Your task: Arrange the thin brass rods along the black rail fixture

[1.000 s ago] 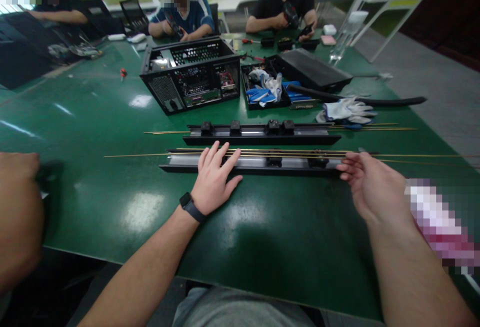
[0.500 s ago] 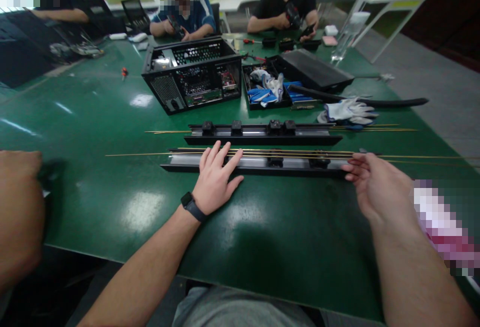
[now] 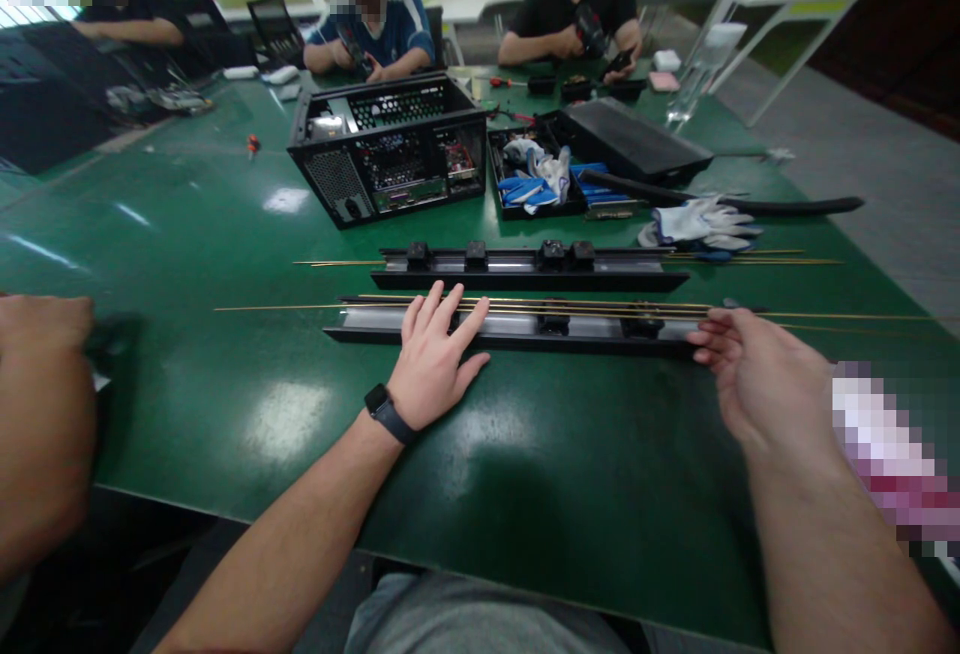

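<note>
My left hand [image 3: 431, 364] lies spread, fingers apart, over the nearer black channel [image 3: 510, 336], its fingertips resting across several long, thin brass-coloured rods [image 3: 592, 305]. A dark watch [image 3: 388, 414] is on its wrist. At the channel's right end, the curled fingers of my right hand [image 3: 754, 364] pinch the rods, which stick out past it to the right. Dark block-like pieces [image 3: 555, 319] sit inside this channel under the rods. Just behind it, a second black channel [image 3: 517, 281] holds several similar blocks, with thin rods poking out at both ends.
Behind the channels stands an open computer case [image 3: 322, 174]. A black tray [image 3: 536, 214] with gloves, a loose pair of white gloves [image 3: 705, 221] and a bent black strip [image 3: 795, 205] lie right of it. Several people sit around the table; another person's arm [image 3: 41, 424] is at left.
The whole view has shifted very slightly to the right. Both hands keep their places on the rods and the channel.
</note>
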### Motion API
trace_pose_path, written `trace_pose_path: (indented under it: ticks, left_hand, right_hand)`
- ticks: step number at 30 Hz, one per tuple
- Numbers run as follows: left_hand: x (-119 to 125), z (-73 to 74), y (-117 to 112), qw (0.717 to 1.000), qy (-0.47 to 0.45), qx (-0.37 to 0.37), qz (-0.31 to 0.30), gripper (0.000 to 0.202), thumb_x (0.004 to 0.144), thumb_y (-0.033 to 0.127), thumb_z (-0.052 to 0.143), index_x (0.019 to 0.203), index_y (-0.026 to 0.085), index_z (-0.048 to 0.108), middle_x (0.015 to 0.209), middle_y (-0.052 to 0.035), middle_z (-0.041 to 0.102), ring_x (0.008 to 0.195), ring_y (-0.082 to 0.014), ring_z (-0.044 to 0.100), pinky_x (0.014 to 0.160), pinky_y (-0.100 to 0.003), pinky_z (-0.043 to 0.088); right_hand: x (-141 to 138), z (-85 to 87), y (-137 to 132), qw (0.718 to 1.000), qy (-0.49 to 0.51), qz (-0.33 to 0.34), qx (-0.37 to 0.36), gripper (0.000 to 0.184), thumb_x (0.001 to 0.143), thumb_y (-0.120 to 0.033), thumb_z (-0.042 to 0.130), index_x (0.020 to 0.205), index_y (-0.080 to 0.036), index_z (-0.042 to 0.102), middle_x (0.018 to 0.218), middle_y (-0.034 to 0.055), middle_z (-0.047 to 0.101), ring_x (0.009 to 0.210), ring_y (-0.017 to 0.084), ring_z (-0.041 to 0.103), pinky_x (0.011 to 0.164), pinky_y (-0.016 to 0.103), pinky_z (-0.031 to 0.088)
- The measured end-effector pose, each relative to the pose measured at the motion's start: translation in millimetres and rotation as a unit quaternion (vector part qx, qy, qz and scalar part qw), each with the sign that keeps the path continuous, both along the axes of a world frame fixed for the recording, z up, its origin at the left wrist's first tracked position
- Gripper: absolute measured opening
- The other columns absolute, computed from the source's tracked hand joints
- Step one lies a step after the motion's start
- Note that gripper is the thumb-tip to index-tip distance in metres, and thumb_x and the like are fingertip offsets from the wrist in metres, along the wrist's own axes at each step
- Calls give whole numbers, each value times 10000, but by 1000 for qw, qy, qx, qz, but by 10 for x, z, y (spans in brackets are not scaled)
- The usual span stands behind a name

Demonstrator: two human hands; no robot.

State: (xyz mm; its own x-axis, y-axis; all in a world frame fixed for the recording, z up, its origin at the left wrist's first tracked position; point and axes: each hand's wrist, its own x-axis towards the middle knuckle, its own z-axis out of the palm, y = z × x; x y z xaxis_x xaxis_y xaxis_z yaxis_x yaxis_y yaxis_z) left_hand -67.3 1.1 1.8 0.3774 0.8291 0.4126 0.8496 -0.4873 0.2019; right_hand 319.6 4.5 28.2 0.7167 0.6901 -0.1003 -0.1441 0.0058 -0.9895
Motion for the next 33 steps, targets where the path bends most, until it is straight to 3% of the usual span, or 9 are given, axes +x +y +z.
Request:
trace_pose_path:
  ticks: [7,12,16,24,30,33]
  left_hand:
    - [8,49,-8,1000,11,0,-8,676,1117,291,822,1776,259,675,1917,-240,553,1852,-482,437,1489,-754,348]
    - [11,57,-8,1000,15,5,-7,683,1112,291,829,1773,233,668,1924,-252,536,1846,-492,445,1482,-766,359]
    - [19,39,-14,1000,11,2,-4,706,1110,299,835,1785,211,648,1925,-262,530,1857,-496,423,1495,-770,335]
    - [22,33,-33,1000,6,2,-6,726,1105,301,839,1803,262,643,1930,-250,530,1862,-500,411,1504,-776,309]
    - [18,29,-27,1000,12,10,-10,721,1108,296,842,1800,250,643,1921,-262,537,1848,-491,443,1492,-755,351]
    - [20,28,-24,1000,9,11,-7,734,1101,296,853,1803,260,640,1921,-259,539,1847,-485,447,1493,-752,354]
  right_hand:
    - [-58,36,-7,1000,-13,-9,1,188,1022,-251,871,879,-163,786,880,56,763,687,117,732,536,136,523]
    - [-107,73,-26,1000,-10,-11,-1,147,1026,-158,762,888,-149,812,882,64,773,691,109,734,557,141,524]
    - [-129,66,-42,1000,-13,-1,-3,146,1026,-200,816,891,-145,817,895,75,782,695,115,739,561,149,520]
    - [-236,38,-130,992,-12,122,13,291,923,-413,1014,973,-169,864,997,90,826,754,159,786,569,187,555]
    - [-176,61,-71,1000,24,8,10,157,972,-267,903,909,-168,799,938,60,786,695,125,754,539,163,516]
    - [-224,75,-104,997,16,69,2,210,965,-326,939,938,-151,826,982,78,803,720,126,761,564,170,532]
